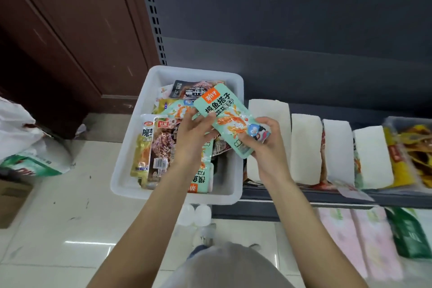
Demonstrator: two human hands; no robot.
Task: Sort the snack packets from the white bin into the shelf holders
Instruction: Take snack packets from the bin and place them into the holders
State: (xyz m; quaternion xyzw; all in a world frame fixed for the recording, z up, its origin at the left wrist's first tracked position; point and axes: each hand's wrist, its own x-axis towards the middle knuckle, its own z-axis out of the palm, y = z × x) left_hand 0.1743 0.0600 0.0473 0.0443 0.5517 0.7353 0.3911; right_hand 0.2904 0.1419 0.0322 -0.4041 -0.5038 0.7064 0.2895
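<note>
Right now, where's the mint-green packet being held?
In the head view, mid-frame: the mint-green packet is held by both hands, left hand and right hand, over the white bin's right edge, beside the nearest white holder.

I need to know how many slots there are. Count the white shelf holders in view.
4. The white holders stand in a row on the shelf right of the white bin: first, second, third, fourth. More may lie beyond the frame.
</note>
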